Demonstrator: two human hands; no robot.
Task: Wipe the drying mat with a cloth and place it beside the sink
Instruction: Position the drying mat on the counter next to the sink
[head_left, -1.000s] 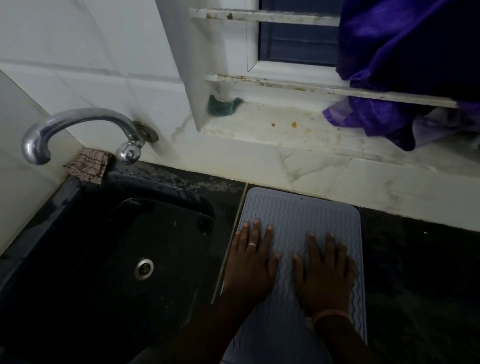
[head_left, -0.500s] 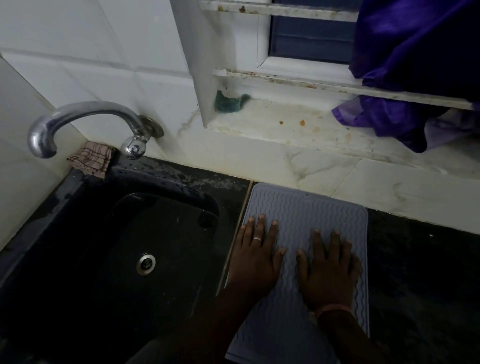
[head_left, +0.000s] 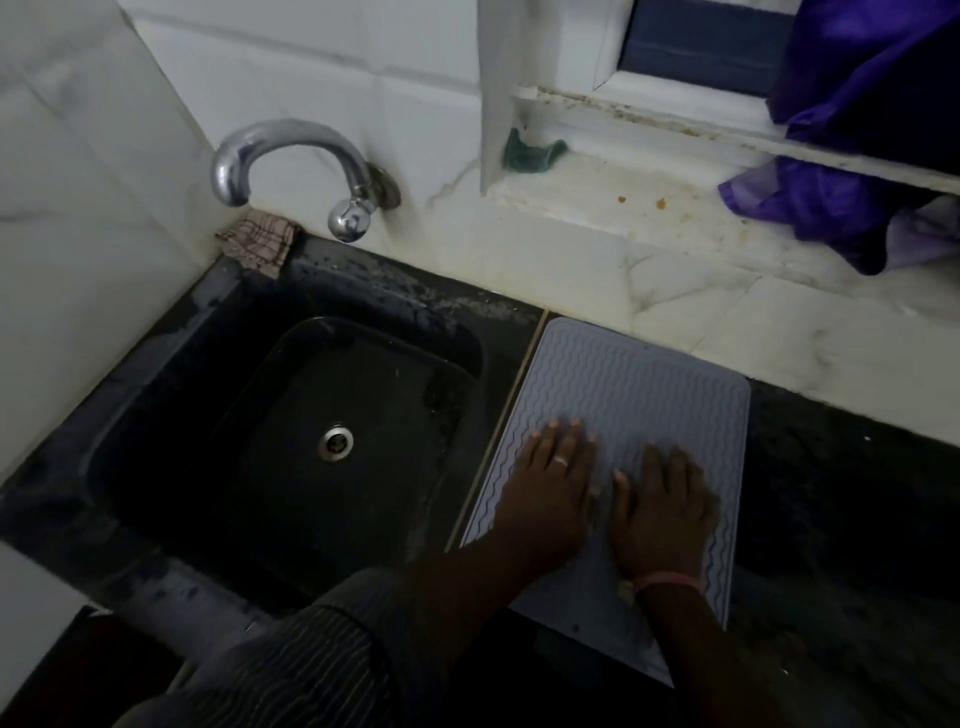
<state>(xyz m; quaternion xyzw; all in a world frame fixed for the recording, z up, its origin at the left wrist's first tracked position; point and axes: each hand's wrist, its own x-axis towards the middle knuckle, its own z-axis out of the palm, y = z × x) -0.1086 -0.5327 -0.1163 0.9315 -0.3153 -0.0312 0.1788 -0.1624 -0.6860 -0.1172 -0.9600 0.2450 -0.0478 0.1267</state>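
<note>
Dim kitchen corner, white tiled walls, black stone counter (head_left: 831, 519) with black sink (head_left: 291, 519) sunk into its left part. Chrome tap (head_left: 291, 150) on back wall above sink; checked cloth (head_left: 260, 239) bunched at sink's far left corner, under the tap. Window ledge (head_left: 623, 202) at right rear, with small green scrap (head_left: 530, 153) in its left corner and purple fabric (head_left: 857, 208) draped over its right end.

Grey ribbed drying mat (head_left: 623, 384) flat on counter, long left edge just beside sink's right rim, far edge touching or nearly touching the pale wall tile, near edge at counter's front. Left hand (head_left: 550, 488) and right hand (head_left: 660, 509) palm-down on mat's near half, side by side, fingers spread and flat, clamped on nothing; slightly blurred. No cloth under either palm.

Step in hand, by judgement: final placing, pressing mat smooth beside sink; wiping seemingly done, cloth set aside. Next move likely just lifting both palms straight up, without dragging mat off its line along sink rim or letting front edge overhang
</note>
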